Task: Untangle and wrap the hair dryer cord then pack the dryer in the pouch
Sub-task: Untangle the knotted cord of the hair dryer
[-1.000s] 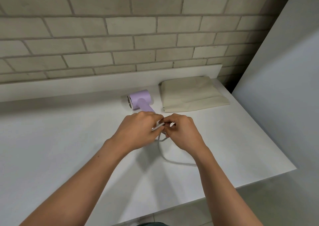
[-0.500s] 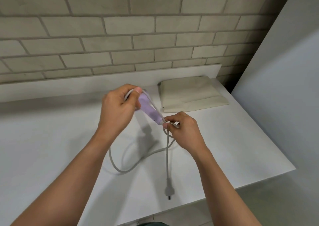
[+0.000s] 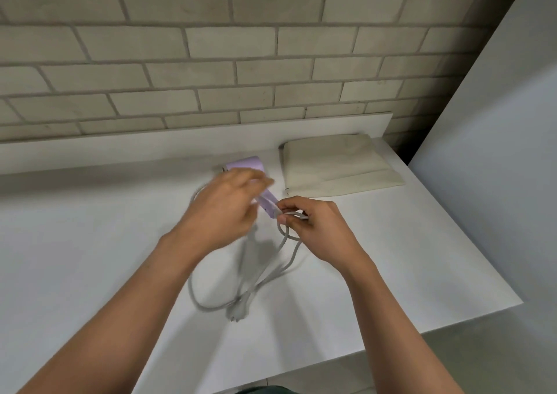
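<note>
Task early: cord (image 3: 262, 285) lies in loose loops on table (image 3: 90, 258), plug (image 3: 238, 315) toward near edge, nothing wrapped yet. Pouch (image 3: 337, 164) flat at far right, hair dryer (image 3: 244, 164) not inside. Lilac hair dryer at far middle of table, just left of pouch. Right hand (image 3: 316, 228) pinches cord just beside end of handle (image 3: 269, 203). Left hand (image 3: 223, 210) blurred over handle; whether it holds something, cannot tell.
</note>
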Demonstrator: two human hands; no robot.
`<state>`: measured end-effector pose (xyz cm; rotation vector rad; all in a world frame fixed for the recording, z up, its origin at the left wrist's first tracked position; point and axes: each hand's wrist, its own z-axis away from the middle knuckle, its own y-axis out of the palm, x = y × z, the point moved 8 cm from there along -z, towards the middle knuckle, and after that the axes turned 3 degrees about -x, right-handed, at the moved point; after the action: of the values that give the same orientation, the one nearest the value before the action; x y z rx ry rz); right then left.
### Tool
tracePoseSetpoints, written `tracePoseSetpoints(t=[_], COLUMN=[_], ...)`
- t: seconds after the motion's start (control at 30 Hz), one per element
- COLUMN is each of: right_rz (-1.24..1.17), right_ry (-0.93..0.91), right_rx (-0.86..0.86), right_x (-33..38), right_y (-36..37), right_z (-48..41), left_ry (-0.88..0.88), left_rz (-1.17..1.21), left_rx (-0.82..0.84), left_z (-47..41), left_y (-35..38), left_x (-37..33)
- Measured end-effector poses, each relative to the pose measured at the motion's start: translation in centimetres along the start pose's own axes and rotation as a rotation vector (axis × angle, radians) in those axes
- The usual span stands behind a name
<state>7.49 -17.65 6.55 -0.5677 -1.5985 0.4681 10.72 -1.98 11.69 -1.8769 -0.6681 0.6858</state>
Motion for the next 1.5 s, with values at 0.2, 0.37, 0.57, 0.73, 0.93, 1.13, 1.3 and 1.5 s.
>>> tracePoseSetpoints(t=[0.2, 0.37, 0.57, 0.73, 0.93, 1.13, 1.3, 1.5], right_rz=[-0.08, -0.152, -0.11, -0.019, 0.008, 0.006, -0.021, -0.104], right_ry=[-0.074, -0.123, 0.018, -0.036, 0.017, 0.038, -0.026, -0.004], right_rx=[-0.048, -0.153, -0.157, -0.159, -0.055, 0.009, -0.04, -0.059], right_x=[0.6, 2.0, -0.1, 0.5, 0.1, -0.3, 0.4, 0.2], right_y=[-0.4, -1.2, -1.2, -1.6, -1.3, -0.5, -0.8, -1.6], right_z=[0.1, 0.2, -0.8, -1.0, -1.2, -1.3, -1.1, -0.7], left_ry=[-0.028, -0.049, -0.111, -0.326, -0.447, 0.178, -0.007, -0.11], left_rz=[-0.047, 0.058, 0.264, 0.456, 0.148, -0.045, -0.047, 0.4], left_rx=[0.149, -0.271, -0.53, -0.575, -0.225, -0.051, 0.128, -0.253], left_z=[-0.9, -0.8, -0.8, -0.5, -0.2, -1.3, -1.8, -1.1], left_y=[1.5, -1.7, -5.0, -5.4, -2.4, -0.6, 1.2, -1.7], left_x=[-1.1, -1.2, 0.5, 3.6, 6.6, -0.7, -0.5, 1.3])
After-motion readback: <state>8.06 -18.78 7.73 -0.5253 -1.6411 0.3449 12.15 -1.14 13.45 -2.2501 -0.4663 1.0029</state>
